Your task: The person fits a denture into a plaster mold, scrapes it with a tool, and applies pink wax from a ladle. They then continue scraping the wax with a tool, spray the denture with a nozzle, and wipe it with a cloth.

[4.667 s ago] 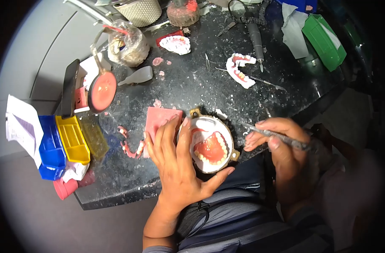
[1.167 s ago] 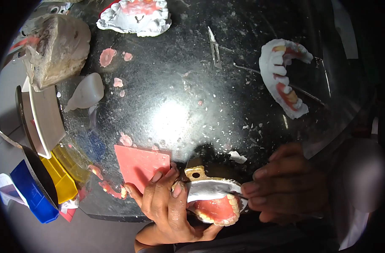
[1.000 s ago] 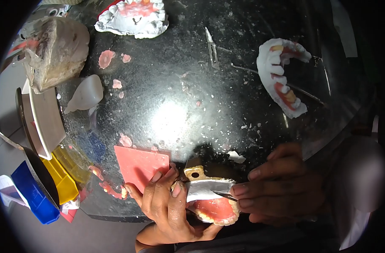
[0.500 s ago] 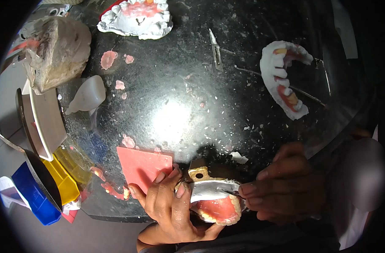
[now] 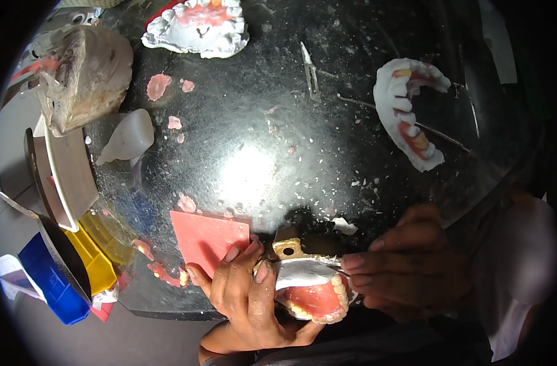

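Note:
At the table's near edge my left hand (image 5: 248,302) is wrapped round a dental model (image 5: 301,273) of white plaster. A denture (image 5: 312,299) with a pink base and cream teeth sits on it. A brass-coloured hinged metal frame (image 5: 287,249) is attached at the model's far side. My right hand (image 5: 406,265) is closed in a pinch at the model's right edge, on a thin tool (image 5: 341,272) whose tip meets the plaster; most of the tool is hidden. A pink wax sheet (image 5: 208,236) lies beside my left fingers.
Plaster casts (image 5: 406,110) with pink wax and teeth lie at right and far left. Near mid-table are a blade (image 5: 310,73) and a thin metal instrument (image 5: 443,137). A plaster block (image 5: 89,76), a translucent bottle (image 5: 129,135), and blue (image 5: 53,274) and yellow (image 5: 92,262) containers line the left.
My right fingers have shifted slightly left and up along the plaster edge, with the tool tip. My left hand and the model have barely moved.

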`<state>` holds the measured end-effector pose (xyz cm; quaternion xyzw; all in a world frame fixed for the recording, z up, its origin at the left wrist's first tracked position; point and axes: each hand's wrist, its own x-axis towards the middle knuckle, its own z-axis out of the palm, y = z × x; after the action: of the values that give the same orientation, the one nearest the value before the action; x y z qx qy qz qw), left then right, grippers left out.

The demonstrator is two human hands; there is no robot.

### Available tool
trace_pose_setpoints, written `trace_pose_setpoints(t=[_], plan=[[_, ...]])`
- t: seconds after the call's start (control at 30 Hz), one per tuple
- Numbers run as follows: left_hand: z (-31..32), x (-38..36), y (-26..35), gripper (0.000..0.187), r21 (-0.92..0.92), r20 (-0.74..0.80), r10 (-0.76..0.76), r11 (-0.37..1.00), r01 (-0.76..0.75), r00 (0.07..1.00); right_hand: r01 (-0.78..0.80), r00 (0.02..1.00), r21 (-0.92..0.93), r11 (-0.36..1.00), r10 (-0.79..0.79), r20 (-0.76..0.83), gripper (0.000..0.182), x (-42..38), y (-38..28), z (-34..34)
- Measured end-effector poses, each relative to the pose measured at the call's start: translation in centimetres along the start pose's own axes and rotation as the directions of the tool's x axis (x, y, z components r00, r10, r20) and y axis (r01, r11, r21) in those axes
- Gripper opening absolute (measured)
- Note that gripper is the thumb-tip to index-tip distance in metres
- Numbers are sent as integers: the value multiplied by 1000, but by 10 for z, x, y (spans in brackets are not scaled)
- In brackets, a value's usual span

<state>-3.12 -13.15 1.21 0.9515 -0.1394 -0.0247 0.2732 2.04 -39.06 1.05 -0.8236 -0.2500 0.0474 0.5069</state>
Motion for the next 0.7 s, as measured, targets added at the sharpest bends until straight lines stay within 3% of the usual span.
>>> trace_pose_setpoints(t=[0.03, 0.13, 0.27, 0.33, 0.53, 0.7], plan=[[0, 0, -1, 104, -4, 0, 12, 1000, -12, 1000, 8, 1000, 44, 999, -8, -5, 15, 0, 2, -1], [2, 0, -3, 105, -1, -2, 32, 1000, -32, 999, -5, 1000, 121, 993, 6, -6, 14, 0, 2, -2], [1, 1, -3, 103, -8, -8, 31, 999, -31, 999, -6, 1000, 69, 998, 7, -14, 14, 0, -1, 2], [0, 2, -2, 103, -6, -9, 27, 1000, -27, 1000, -19, 999, 16, 1000, 19, 28, 40, 1, -2, -1], [1, 4, -2, 103, -14, -17, 39, 999, -40, 999, -26, 999, -61, 998, 28, 26, 39, 1, -6, 1], [0, 4, 0, 103, 17, -17, 27, 999, -27, 999, -18, 1000, 1, 1000, 18, 22, 38, -1, 0, -3]])
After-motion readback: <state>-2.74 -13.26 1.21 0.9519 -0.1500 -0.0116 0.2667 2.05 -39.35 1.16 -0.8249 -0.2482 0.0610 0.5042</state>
